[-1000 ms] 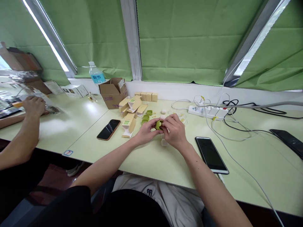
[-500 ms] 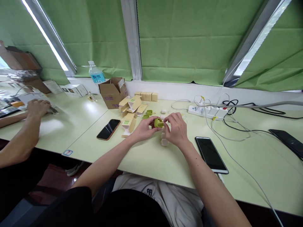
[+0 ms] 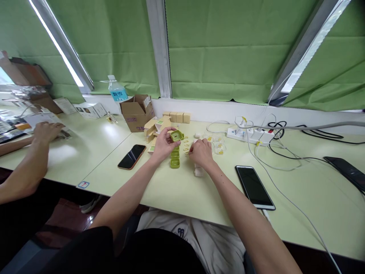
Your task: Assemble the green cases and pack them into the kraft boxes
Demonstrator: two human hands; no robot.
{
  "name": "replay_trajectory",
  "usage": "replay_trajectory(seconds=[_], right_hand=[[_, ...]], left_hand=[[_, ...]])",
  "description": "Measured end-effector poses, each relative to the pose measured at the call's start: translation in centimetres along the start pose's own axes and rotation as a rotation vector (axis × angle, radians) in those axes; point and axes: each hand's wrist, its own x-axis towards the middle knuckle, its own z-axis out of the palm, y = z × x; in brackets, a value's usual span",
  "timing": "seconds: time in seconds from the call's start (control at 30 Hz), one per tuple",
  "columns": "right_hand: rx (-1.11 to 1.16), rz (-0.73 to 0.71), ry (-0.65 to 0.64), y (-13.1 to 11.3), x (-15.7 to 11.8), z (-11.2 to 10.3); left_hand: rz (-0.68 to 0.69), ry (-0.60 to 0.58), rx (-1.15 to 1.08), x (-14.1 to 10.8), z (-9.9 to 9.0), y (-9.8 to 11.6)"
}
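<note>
My left hand (image 3: pixel 163 146) is closed on a small olive-green case (image 3: pixel 176 135), held open side up above the table. Below it, more green open cases (image 3: pixel 175 163) stand in a column on the tabletop. To their right lies a line of small yellow hooks (image 3: pixel 186 141). My right hand (image 3: pixel 202 153) has its fingers pressed together beside the lowest hooks; whether something is between the fingertips is hidden. Partly covered by that hand are small white blocks (image 3: pixel 198 172). Clear plastic pieces with yellow bits (image 3: pixel 219 146) lie beyond it.
Opened cream boxes (image 3: pixel 151 127) and a cardboard box (image 3: pixel 137 114) stand at the back left. Phones lie on both sides, one black (image 3: pixel 131 156), one white-edged (image 3: pixel 254 186). A power strip (image 3: pixel 248 134) with cables is back right. Another person's hand (image 3: pixel 48 131) works far left.
My left hand has moved left and up with the green case. My right hand has left the case and come down toward the hooks, uncovering the green cases and hooks between the hands.
</note>
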Motion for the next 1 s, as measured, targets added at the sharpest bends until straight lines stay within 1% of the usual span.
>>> replay_trajectory(seconds=[0.1,0.23,0.33,0.47,0.53,0.6,0.67,0.73,0.8,0.9,1.0], right_hand=[[-0.057,-0.010,0.008,-0.9,0.3,1.0],[-0.101,-0.074,0.107,-0.3,0.2,1.8],[-0.081,-0.097,0.208,1.1,0.0,1.4],[-0.008,-0.088,0.346,3.4,-1.0,0.3],[0.026,-0.084,0.399,4.6,-1.7,-0.1],[0.067,-0.100,0.461,5.6,-2.3,-0.2],[0.111,-0.106,0.504,6.4,-2.8,0.0],[0.147,-0.099,0.524,6.8,-3.1,0.3],[0.168,-0.101,0.535,6.9,-3.2,0.6],[0.169,-0.123,0.536,6.8,-3.4,0.8],[0.148,-0.133,0.512,6.7,-3.7,0.8]], left_hand=[[0.004,0.007,0.034,0.1,-0.1,-0.1],[0.029,0.024,0.145,0.1,-0.1,0.1],[0.074,0.059,0.266,0.0,-0.2,0.3],[0.106,0.158,0.431,0.2,-1.1,0.8],[0.110,0.176,0.482,0.9,-1.8,1.1],[0.103,0.164,0.531,2.1,-2.3,1.3],[0.093,0.132,0.601,3.8,-2.3,1.3],[0.078,0.056,0.695,5.9,-1.8,0.9],[0.042,-0.061,0.823,8.3,-0.8,0.3],[-0.013,-0.225,1.118,11.4,1.2,-1.3],[-0.056,-0.308,1.231,13.7,2.9,-3.1]])
